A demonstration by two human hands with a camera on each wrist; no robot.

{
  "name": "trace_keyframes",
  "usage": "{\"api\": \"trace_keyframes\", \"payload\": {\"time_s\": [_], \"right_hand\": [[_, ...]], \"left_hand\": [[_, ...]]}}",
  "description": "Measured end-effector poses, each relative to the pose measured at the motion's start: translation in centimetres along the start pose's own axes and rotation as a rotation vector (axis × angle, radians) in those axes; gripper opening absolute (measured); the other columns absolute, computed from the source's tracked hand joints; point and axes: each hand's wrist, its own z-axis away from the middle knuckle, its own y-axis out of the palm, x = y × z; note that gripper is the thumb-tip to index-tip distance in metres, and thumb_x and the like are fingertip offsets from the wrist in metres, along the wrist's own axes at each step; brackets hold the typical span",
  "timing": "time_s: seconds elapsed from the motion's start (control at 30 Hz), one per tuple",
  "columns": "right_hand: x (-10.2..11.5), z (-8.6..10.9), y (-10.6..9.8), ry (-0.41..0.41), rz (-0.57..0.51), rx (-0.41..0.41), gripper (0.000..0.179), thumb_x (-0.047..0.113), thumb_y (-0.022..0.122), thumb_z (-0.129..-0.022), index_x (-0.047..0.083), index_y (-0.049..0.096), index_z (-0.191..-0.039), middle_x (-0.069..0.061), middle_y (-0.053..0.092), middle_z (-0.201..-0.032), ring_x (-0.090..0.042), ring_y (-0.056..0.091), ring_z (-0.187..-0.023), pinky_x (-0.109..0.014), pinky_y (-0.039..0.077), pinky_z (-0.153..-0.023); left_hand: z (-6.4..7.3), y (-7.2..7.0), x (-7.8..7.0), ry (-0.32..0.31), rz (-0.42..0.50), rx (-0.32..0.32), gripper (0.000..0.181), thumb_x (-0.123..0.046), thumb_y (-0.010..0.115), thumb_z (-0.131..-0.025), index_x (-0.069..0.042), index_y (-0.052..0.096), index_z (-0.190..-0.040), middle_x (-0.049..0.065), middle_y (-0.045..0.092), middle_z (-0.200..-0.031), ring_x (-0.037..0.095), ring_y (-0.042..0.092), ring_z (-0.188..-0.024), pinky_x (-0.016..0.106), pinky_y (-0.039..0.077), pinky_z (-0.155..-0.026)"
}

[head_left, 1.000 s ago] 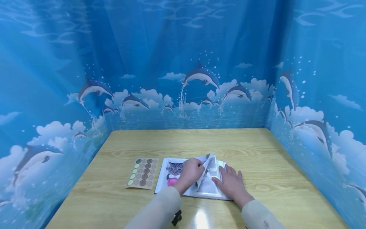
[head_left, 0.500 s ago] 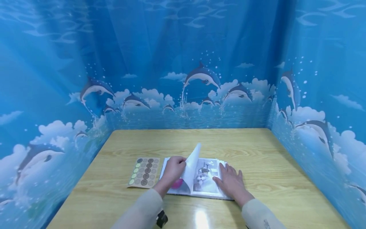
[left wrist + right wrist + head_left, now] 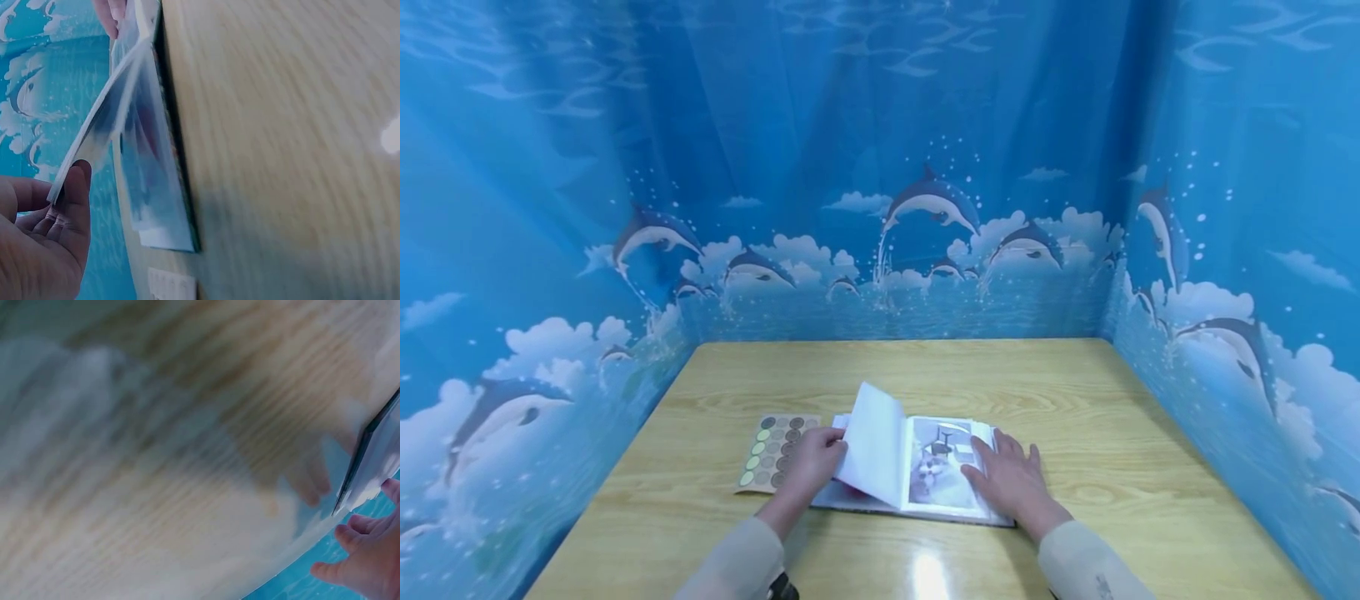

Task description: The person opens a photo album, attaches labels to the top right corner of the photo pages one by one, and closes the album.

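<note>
A photo album lies spread on the wooden table. My left hand pinches the outer edge of a white page, which stands tilted over the album's left side. In the left wrist view, thumb and fingers of the left hand grip that page above the album. A pale photo with a cat-like figure shows on the right side. My right hand rests on the album's right edge, fingers spread; the right wrist view shows this hand at the album's edge.
Left of the album lies a brown sheet of round stickers, partly behind the left hand. A blue curtain with dolphins surrounds the table at the back and sides. Light reflects off the front of the tabletop.
My left hand has moved left, carrying the page over from the right side and partly covering the photo of a cat and the sticker sheet. The right hand has stayed nearly still.
</note>
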Motion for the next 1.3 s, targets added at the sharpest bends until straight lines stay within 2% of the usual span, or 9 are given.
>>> {"api": "trace_keyframes", "payload": {"time_s": [0.23,0.47,0.57,0.77,0.9,1.03,1.17,1.27,1.3], "right_hand": [[-0.6,-0.3,0.1,0.000,0.009,0.019,0.063,0.049,0.047,-0.101,0.010,0.042,-0.150,-0.031,0.025,-0.155,-0.051,0.024,-0.141,-0.074,0.006,-0.110],[-0.7,-0.3,0.0,-0.013,0.007,0.012,0.061,0.048,0.047,-0.102,0.011,0.042,-0.150,-0.031,0.026,-0.155,-0.050,0.025,-0.141,-0.074,0.007,-0.110],[-0.7,-0.3,0.0,-0.016,0.002,0.008,0.061,0.047,0.047,-0.102,0.010,0.042,-0.150,-0.030,0.027,-0.155,-0.050,0.025,-0.141,-0.074,0.007,-0.110],[-0.5,-0.2,-0.1,-0.019,0.010,0.003,0.061,0.047,0.047,-0.101,0.009,0.043,-0.150,-0.031,0.027,-0.155,-0.050,0.026,-0.141,-0.074,0.009,-0.110],[-0.5,-0.2,0.0,-0.020,0.015,0.000,0.061,0.046,0.048,-0.101,0.009,0.043,-0.150,-0.031,0.027,-0.155,-0.050,0.026,-0.141,-0.074,0.009,-0.110],[-0.5,-0.1,0.0,-0.023,0.014,0.001,0.061,0.046,0.049,-0.101,0.009,0.043,-0.149,-0.031,0.027,-0.154,-0.050,0.026,-0.141,-0.074,0.009,-0.110],[-0.5,-0.2,0.2,-0.027,0.025,-0.001,0.062,0.046,0.049,-0.101,0.008,0.042,-0.149,-0.031,0.027,-0.154,-0.049,0.026,-0.141,-0.074,0.009,-0.110],[-0.6,-0.3,0.3,-0.032,0.037,-0.006,0.062,0.046,0.049,-0.101,0.008,0.042,-0.149,-0.031,0.028,-0.154,-0.049,0.027,-0.141,-0.074,0.010,-0.110],[-0.6,-0.4,0.4,-0.032,0.038,-0.008,0.061,0.046,0.049,-0.101,0.008,0.043,-0.149,-0.031,0.028,-0.154,-0.049,0.027,-0.141,-0.074,0.010,-0.110]], "left_hand": [[0.3,-0.5,1.4,-0.051,-0.049,0.015,0.032,-0.002,0.061,-0.091,0.010,0.063,-0.120,0.027,0.065,-0.118,0.041,0.061,-0.112,0.049,0.054,-0.091],[0.1,-0.8,3.4,-0.049,-0.133,0.025,0.028,-0.005,0.065,-0.089,0.006,0.068,-0.114,0.023,0.068,-0.113,0.039,0.061,-0.109,0.052,0.051,-0.092],[0.0,-0.7,3.8,-0.077,-0.180,0.020,0.027,-0.006,0.068,-0.087,0.003,0.070,-0.113,0.020,0.069,-0.111,0.035,0.063,-0.103,0.049,0.052,-0.088],[0.1,-0.3,3.9,-0.154,-0.212,0.004,0.026,-0.004,0.069,-0.086,0.001,0.070,-0.111,0.014,0.068,-0.100,0.024,0.064,-0.085,0.039,0.054,-0.073],[0.1,-0.3,3.9,-0.142,-0.228,-0.015,0.024,-0.002,0.070,-0.084,0.000,0.071,-0.108,0.012,0.068,-0.098,0.024,0.063,-0.085,0.040,0.053,-0.073],[0.1,-0.4,4.2,-0.114,-0.219,-0.020,0.024,0.002,0.070,-0.082,0.001,0.071,-0.106,0.013,0.067,-0.090,0.023,0.062,-0.078,0.037,0.054,-0.069],[0.0,-0.8,4.6,-0.091,-0.206,-0.023,0.026,0.005,0.068,-0.082,0.004,0.069,-0.108,0.021,0.061,-0.100,0.022,0.059,-0.073,0.033,0.053,-0.063],[-0.3,-1.3,4.7,-0.074,-0.200,-0.024,0.027,0.005,0.066,-0.083,0.006,0.068,-0.110,0.020,0.062,-0.103,0.019,0.059,-0.073,0.029,0.053,-0.061],[-0.4,-1.5,4.6,-0.070,-0.194,-0.020,0.027,0.004,0.066,-0.084,0.007,0.068,-0.111,0.017,0.063,-0.097,0.019,0.060,-0.072,0.029,0.053,-0.059]]}}
